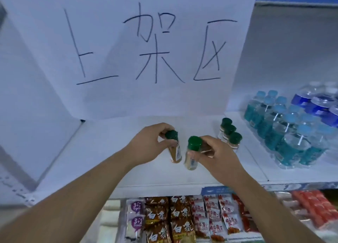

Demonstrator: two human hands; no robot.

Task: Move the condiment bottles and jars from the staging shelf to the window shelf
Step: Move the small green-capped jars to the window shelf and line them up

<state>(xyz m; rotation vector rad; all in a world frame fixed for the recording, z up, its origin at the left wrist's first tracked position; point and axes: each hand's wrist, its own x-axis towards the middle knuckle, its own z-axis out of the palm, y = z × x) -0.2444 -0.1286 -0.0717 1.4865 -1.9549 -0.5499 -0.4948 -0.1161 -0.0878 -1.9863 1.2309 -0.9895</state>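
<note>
White shelving is filling the view, a big handwritten paper sign [146,47] hanging over the white shelf board [113,147] where both hands are working. The left hand [148,144] is pinching a small green-capped clear spice bottle of brown powder [174,147] just under its cap, fingers [165,131] closed round the neck; the right hand [217,151] is gripping a second green-capped bottle of paler powder [192,155] the same way. Both bottles are hanging just above the board, caps up and leaning toward the camera, long axes near vertical. They are looking light, rigid and smooth — possibly glass, so slippery and breakable; holding at the body below the cap seems safest. Three more green-capped spice bottles [229,133] are standing upright in a row to the right, near shrink-wrapped water bottles with blue caps [285,131] — noodle packets [179,217] are lying on the shelf below
</note>
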